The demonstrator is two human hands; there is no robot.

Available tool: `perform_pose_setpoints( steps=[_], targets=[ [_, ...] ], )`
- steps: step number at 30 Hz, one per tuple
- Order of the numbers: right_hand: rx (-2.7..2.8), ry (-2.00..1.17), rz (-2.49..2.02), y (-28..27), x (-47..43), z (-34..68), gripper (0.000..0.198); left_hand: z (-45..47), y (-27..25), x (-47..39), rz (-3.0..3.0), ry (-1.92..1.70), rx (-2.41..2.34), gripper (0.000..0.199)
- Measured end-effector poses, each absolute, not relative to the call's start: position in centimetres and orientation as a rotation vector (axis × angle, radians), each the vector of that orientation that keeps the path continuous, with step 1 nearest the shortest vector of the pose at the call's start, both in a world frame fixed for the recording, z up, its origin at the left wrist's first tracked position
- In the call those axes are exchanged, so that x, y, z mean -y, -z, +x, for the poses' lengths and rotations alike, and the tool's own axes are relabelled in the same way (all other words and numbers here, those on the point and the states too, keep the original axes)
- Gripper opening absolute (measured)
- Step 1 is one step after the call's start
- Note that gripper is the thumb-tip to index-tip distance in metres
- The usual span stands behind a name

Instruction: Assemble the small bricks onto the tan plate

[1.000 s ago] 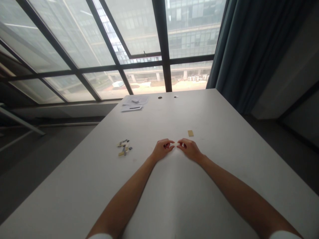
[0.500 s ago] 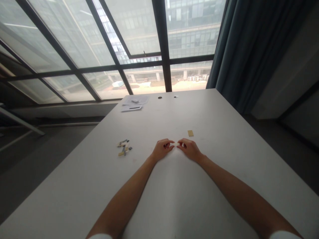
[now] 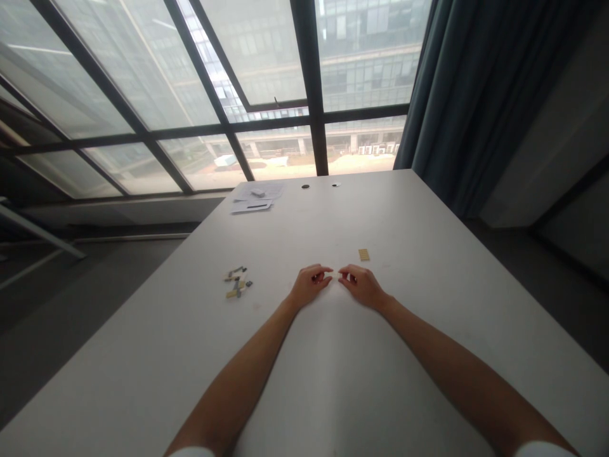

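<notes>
Both hands meet over the middle of the white table (image 3: 304,235). Between their fingertips is a small pale cream piece (image 3: 335,275), too small for its kind to show clearly. My left hand (image 3: 309,285) pinches it from the left with thumb and forefinger. From the right, my right hand (image 3: 362,285) grips it the same way. Just beyond the right hand lies a flat yellow ribbed plate (image 3: 364,254). To the left of my left hand, a loose pile of small grey, yellow and white building pieces (image 3: 238,284) rests on the table.
Papers (image 3: 252,204) with small items on top lie at the far left corner. Two round cable holes (image 3: 305,186) sit near the far edge. Beyond stand tall windows (image 3: 266,57), with a dark blue curtain (image 3: 447,108) at the right.
The hands stay almost in place. The pale piece between the fingertips seems to have shifted slightly left; otherwise the table looks the same.
</notes>
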State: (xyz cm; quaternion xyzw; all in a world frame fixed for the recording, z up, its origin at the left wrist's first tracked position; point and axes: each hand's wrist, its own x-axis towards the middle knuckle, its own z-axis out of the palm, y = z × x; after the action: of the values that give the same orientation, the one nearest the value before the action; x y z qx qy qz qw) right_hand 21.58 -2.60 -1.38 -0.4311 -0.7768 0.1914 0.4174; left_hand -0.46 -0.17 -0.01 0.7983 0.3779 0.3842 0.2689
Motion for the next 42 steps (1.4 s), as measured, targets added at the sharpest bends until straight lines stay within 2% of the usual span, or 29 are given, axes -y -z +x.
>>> perform_pose_setpoints(
  steps=[42],
  targets=[
    [1.944,-0.538,-1.0,1.85,2.38,21.68,0.013,-0.56,-0.44,-0.01,2.072,-1.087,-0.991,0.02]
  ],
)
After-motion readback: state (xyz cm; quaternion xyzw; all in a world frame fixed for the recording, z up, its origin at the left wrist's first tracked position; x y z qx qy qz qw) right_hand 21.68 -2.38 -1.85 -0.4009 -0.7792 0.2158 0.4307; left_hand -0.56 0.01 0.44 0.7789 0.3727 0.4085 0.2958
